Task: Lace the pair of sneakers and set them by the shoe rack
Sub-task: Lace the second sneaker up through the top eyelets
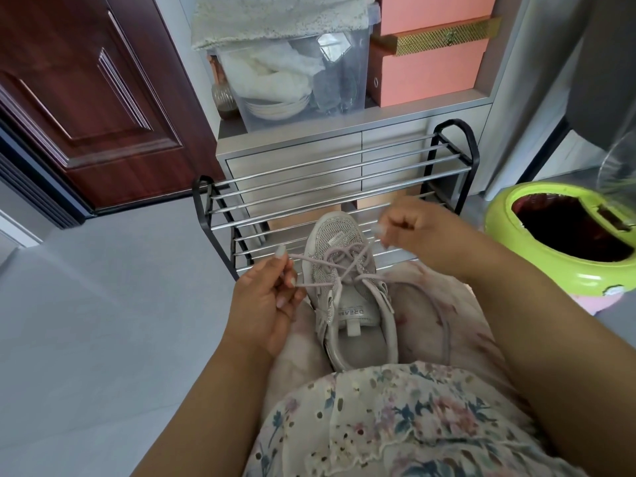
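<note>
Floor [103, 321]: grey, seen across the left half of the frame.
Door [79, 98]: dark red-brown panelled wood, upper left.
Cabinet [292, 156]: grey, upper centre, behind the rack; a clear bin [296, 77] of white items and pink boxes [430, 67] are held on its shelf.
Rack [327, 187]: black end frames joined by chrome bars, set at the centre of the frame, in front of the cabinet.
Pail [564, 235]: lime green with a dark inside, right edge.
Dress [395, 425]: floral, lower centre, over the lap.
Sneaker [347, 297]: pale pink-grey with sparkling trim, rested on the lap at the centre, toe pointed toward the rack; only one shoe is seen.
Lace [323, 261]: pale lilac, crossed over the upper eyelets; one long loose run is trailed down the right side over the lap.
Left hand [265, 304]: left of the sneaker, fingers curled, a lace end pinched between thumb and forefinger and drawn out to the left.
Right hand [406, 228]: just right of the toe, closed in a loose fist, the other lace strand pinched and pulled taut.
</note>
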Available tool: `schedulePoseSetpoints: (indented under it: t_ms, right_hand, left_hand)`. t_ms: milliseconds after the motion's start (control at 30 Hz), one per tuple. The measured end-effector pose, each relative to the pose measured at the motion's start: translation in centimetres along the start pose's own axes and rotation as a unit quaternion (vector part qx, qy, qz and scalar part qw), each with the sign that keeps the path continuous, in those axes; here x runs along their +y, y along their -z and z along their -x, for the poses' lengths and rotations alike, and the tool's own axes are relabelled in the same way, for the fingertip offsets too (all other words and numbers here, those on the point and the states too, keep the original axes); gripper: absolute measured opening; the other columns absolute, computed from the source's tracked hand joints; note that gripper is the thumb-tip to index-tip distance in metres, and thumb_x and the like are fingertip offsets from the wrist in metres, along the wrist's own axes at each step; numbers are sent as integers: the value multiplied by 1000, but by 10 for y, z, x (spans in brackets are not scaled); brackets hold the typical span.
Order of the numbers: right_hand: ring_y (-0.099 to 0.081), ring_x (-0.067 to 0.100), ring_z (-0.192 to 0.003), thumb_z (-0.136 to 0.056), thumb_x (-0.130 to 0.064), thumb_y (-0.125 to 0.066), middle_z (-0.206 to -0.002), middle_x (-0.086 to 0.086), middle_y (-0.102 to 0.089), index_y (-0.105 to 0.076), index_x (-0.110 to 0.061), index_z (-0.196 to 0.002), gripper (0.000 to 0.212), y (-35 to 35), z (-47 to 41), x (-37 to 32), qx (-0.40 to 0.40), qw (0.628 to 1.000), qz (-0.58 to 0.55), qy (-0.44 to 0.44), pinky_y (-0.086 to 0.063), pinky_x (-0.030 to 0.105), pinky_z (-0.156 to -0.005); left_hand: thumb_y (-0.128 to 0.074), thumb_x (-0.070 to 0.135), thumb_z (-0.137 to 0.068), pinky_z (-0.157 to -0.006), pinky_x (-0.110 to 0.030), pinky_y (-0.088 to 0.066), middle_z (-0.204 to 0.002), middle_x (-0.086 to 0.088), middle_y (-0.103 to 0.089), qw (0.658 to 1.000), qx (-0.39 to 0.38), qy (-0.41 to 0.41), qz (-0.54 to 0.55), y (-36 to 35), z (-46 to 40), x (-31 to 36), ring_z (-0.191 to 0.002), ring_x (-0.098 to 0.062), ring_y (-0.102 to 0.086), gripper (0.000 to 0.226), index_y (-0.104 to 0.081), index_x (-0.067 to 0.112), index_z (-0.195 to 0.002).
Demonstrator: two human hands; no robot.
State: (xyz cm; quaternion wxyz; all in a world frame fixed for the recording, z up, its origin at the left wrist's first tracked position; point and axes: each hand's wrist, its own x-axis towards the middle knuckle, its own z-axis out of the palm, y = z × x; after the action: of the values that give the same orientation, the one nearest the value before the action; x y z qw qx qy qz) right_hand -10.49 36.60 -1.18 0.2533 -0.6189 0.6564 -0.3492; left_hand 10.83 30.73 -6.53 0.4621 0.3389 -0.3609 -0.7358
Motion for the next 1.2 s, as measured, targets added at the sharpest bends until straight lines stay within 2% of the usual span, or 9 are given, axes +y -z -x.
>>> schedulePoseSetpoints:
  t_ms: [67, 167, 233, 367, 500, 667, 833, 967, 1200]
  right_hand:
    - [-52, 12, -70, -95, -21, -51, -78, 1, -58, -62, -11, -70, 29, 0, -1, -5, 47, 978, -204, -14, -43, 29, -74]
    - [-62, 23, -65, -98, -20, -39, -67, 9, -61, -47, -9, -70, 32, -3, -1, -13, 13, 867, -496, -42, -53, 39, -74]
    - [-46, 18, -44, -98, -19, -39, -52, 5, -47, -40, -10, -70, 30, -5, 0, -15, 13, 842, -537, -50, -51, 37, -57]
    - [-31, 11, -48, -94, -21, -50, -54, -6, -38, -41, -16, -72, 24, -9, 3, -9, 92, 987, -128, -6, -31, 26, -52]
    - [-47, 11, -71, -89, -49, -52, -77, -8, -51, -53, -21, -88, 28, -13, 7, -16, -6, 969, 238, 69, -36, 29, -60]
    - [-53, 22, -72, -86, -47, -59, -79, 9, -58, -62, -7, -75, 42, -9, 5, -14, -74, 974, 213, 36, -43, 38, -66]
    - [-36, 2, -47, -83, -35, -68, -48, -14, -43, -55, -20, -59, 31, -3, 9, -20, -97, 995, -22, -3, -33, 16, -53]
    - [-38, 18, -57, -77, -40, -67, -55, -3, -44, -59, -13, -63, 32, -6, 12, -21, -123, 984, -129, 7, -34, 32, -60]
    - [-48, 2, -56, -79, -40, -70, -64, -11, -57, -63, -26, -66, 21, -6, 16, -30, -220, 974, 42, 34, -41, 21, -57]
  left_hand:
    - [-61, 20, -81, -47, -20, -41, -51, -1, -46, 999, -9, 2, -36, -3, 2, -2, -34, -6, -32, 18, -53, 7, -73]
    - [-61, 11, -81, -45, -19, -42, -49, -1, -47, 996, -16, -4, -85, -6, 4, -3, -35, -4, -38, 9, -57, 2, -81]
    - [-63, 12, -78, -46, -19, -42, -51, -1, -50, 995, -24, -3, -96, -6, 5, -3, -36, -4, -40, 14, -59, 1, -85]
    - [-62, 11, -77, -48, -19, -41, -57, -5, -58, 993, -45, -1, -109, -8, 7, -1, -37, -4, -44, 14, -59, 1, -87]
    - [-55, 3, -87, -51, -20, -41, -64, -6, -65, 990, -41, 7, -134, -13, 10, 0, -39, -2, -49, 4, -59, 2, -88]
    - [-55, -1, -89, -51, -18, -44, -70, -8, -68, 989, -39, 9, -144, -14, 12, 1, -40, -2, -50, 6, -59, 2, -88]
    - [-60, -3, -83, -52, -17, -47, -69, -7, -71, 988, -41, 14, -146, -11, 9, 0, -54, -9, -61, 8, -62, 5, -85]
    - [-61, -6, -80, -50, -15, -48, -65, -4, -70, 988, -45, 9, -150, -12, 11, 0, -52, -7, -61, 12, -63, 6, -82]
    - [-63, -6, -80, -50, -14, -46, -66, -2, -70, 984, -39, -10, -176, -12, 11, 0, -52, -5, -59, 14, -65, 8, -80]
